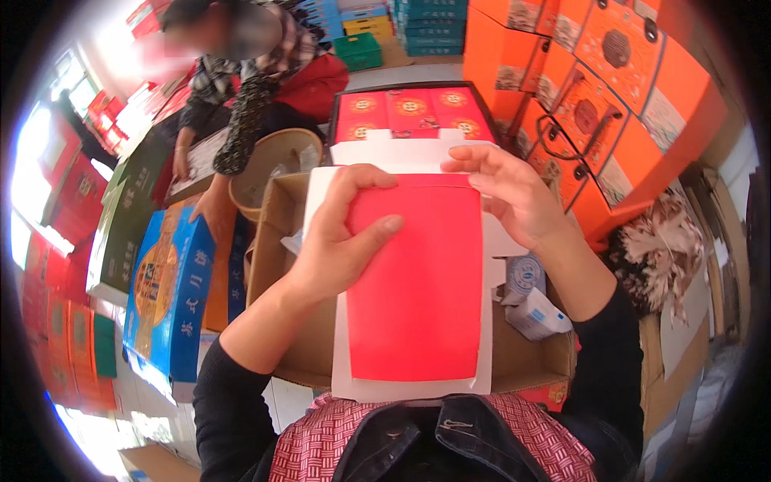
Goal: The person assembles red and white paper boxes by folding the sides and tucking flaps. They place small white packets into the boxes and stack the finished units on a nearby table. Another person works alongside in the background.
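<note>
A red cardboard box blank [414, 281] with white flaps and edges lies in front of me, above an open brown carton. My left hand [349, 225] grips its upper left side, the thumb flat on the red face and the fingers bent over the far edge. By the upper right corner, my right hand [506, 189] is raised with its fingers apart and slightly bent, close to the white flap [414, 157] at the far end. Whether its fingertips touch the flap is hard to tell.
Inside the brown carton [301, 341] lie white printed packets [534, 309]. Beyond it stands a dark-edged tray of red packages [409, 108]. Orange gift boxes [594, 112] are stacked at right. At left, a co-worker's hand [213, 209] rests on a blue box [169, 289], near a round basket [265, 153].
</note>
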{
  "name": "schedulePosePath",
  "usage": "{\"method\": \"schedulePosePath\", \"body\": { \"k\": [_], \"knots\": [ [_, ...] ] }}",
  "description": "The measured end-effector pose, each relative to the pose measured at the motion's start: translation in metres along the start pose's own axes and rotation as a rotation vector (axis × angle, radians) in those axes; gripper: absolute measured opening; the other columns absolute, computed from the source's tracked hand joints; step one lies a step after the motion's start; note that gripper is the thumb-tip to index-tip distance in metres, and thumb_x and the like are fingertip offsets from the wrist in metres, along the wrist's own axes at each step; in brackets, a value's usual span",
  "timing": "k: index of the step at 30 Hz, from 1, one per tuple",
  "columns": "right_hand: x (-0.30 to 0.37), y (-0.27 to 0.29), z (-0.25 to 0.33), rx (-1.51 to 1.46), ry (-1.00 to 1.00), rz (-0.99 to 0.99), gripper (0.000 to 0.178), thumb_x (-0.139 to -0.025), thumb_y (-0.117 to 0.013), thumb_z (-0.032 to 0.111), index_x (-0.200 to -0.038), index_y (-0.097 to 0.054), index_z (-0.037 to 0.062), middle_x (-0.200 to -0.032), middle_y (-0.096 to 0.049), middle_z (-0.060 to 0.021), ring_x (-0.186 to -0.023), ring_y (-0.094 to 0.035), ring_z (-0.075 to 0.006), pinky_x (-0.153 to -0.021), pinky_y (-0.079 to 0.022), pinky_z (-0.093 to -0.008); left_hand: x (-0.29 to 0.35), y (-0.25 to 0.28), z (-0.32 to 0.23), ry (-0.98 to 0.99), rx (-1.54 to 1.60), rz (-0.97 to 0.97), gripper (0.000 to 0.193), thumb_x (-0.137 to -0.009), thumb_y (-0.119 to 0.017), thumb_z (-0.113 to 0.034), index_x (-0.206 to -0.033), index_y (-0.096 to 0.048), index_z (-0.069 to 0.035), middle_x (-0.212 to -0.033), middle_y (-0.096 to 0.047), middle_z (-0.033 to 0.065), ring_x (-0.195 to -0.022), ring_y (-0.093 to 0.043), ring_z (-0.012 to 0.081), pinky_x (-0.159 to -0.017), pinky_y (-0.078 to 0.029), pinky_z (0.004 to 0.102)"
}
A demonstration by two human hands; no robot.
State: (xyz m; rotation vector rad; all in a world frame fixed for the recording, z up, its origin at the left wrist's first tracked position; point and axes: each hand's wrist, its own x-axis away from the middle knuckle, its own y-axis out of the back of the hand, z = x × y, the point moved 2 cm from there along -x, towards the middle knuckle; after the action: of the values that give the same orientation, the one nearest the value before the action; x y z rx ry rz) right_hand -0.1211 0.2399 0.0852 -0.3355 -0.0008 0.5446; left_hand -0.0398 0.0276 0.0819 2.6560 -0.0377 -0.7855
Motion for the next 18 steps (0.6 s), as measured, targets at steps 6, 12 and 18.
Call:
{"method": "schedulePosePath", "body": {
  "k": [6, 12, 18],
  "knots": [
    [-0.013, -0.009, 0.029, 0.544, 0.053, 0.314, 0.024, -0.093, -0.059, 0.017, -0.103, -0.068, -0.0026, -0.092, -0.069, -0.0068, -0.086, -0.061, -0.0087, -0.077, -0.048, -0.0218, 0.002, -0.006, -0.002, 0.142, 0.213, -0.052, 0.071, -0.084, -0.071, -0.011, -0.139, -0.027, -0.005, -0.133, -0.04, 0.0126, -0.117, -0.045, 0.0194, -0.101, -0.038, 0.0336],
    [-0.039, -0.041, 0.054, 0.674, -0.079, 0.533, 0.027, -0.093, -0.06, 0.02, -0.11, -0.068, 0.0, -0.098, -0.069, -0.0076, -0.087, -0.063, -0.0102, -0.078, -0.05, -0.023, 0.006, -0.009, -0.014, 0.199, 0.436, -0.219, 0.059, -0.092, -0.062, -0.018, -0.135, -0.026, 0.001, -0.131, -0.041, 0.0175, -0.112, -0.051, 0.0187, -0.093, -0.046, 0.0304],
    [-0.04, -0.055, 0.058, 0.802, -0.045, 0.499, 0.027, -0.092, -0.061, 0.017, -0.112, -0.067, 0.0015, -0.095, -0.071, -0.0071, -0.084, -0.063, -0.009, -0.076, -0.051, -0.0241, 0.011, -0.006, -0.014, 0.4, 0.414, -0.128, 0.049, -0.096, -0.057, -0.023, -0.129, -0.032, 0.003, -0.114, -0.056, 0.0151, -0.104, -0.056, 0.0168, -0.086, -0.05, 0.0283]
  ]
}}
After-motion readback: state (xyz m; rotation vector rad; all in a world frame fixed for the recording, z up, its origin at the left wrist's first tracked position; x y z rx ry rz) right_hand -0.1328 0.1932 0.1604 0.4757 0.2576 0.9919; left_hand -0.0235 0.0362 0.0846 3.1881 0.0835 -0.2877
